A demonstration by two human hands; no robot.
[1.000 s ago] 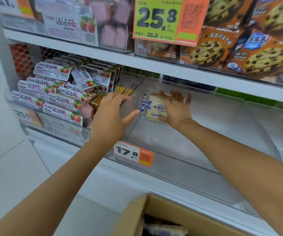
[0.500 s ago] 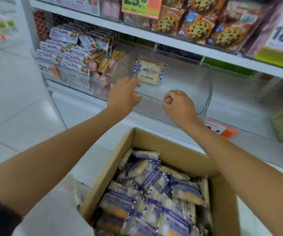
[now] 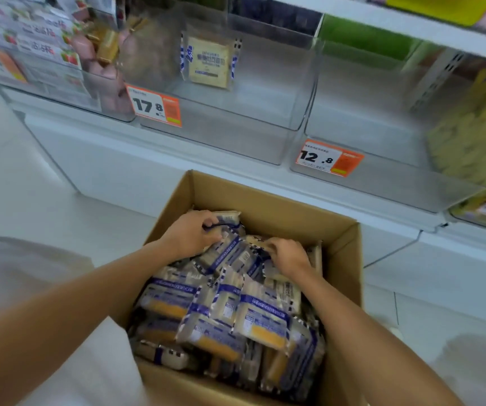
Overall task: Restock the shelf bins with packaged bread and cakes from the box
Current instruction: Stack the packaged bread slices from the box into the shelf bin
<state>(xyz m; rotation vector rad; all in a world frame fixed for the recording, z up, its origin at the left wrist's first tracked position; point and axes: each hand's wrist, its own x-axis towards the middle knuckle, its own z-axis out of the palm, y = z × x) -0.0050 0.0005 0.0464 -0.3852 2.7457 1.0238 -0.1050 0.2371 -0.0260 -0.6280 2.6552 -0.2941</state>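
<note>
cardboard box (image 3: 268,206) of bread packs (image 3: 261,320), left hand (image 3: 190,234) and right hand (image 3: 287,254), each grip closing on a pack

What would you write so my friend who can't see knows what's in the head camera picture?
Both hands, left hand and right hand, reach into an open cardboard box full of blue-and-white wrapped bread packs. Above it, a clear shelf bin holds one bread pack standing at its back, beside a 17.8 price tag.
</note>
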